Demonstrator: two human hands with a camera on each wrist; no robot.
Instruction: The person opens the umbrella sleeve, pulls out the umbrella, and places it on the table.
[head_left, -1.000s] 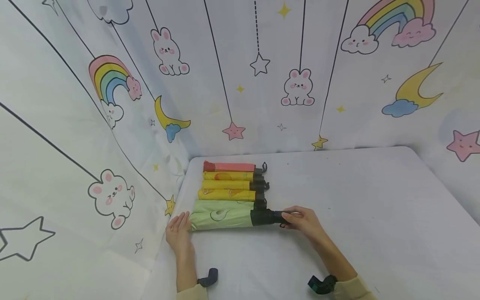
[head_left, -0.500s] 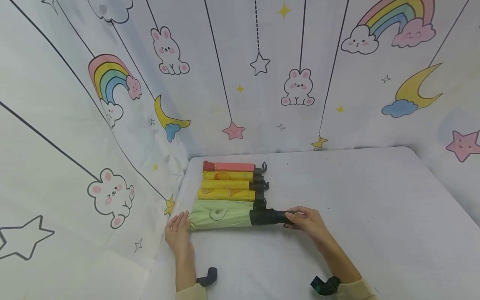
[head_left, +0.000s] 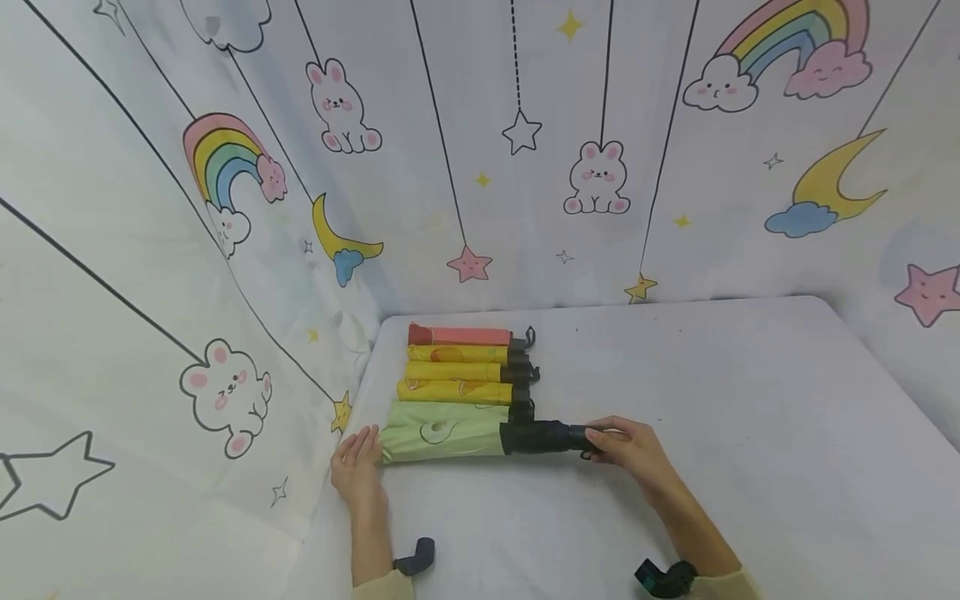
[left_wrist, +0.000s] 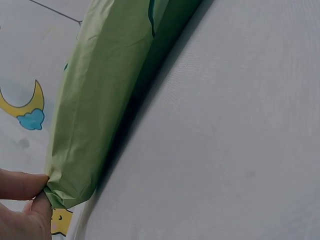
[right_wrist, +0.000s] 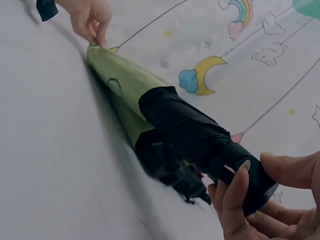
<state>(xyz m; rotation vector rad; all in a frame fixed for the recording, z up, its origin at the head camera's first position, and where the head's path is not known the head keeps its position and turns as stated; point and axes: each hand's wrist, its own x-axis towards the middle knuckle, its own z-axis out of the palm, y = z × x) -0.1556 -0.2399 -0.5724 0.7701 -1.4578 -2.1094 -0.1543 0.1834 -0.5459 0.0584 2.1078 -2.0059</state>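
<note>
A folded umbrella in a light green, avocado-printed cover [head_left: 457, 437] lies at the front of a row. My left hand [head_left: 356, 467] pinches the cover's closed left end between thumb and finger. In the left wrist view the green fabric [left_wrist: 90, 125] is creased where the fingertips grip it. My right hand [head_left: 633, 454] holds the black handle [right_wrist: 255, 172], fingers and thumb curled round its end. Black fabric [right_wrist: 175, 115] shows between the green cover and the handle. A second green umbrella [head_left: 450, 409] lies right behind, partly hidden.
Behind the green pair lie several yellow umbrellas [head_left: 453, 372] and a red one [head_left: 465, 336], side by side, black ends to the right. The white table [head_left: 712, 392] extends right. Printed cloth walls [head_left: 225, 317] stand at the left and back.
My right hand has moved a little to the right with the handle, and more black now shows beyond the green cover. My left hand stays at the cover's end.
</note>
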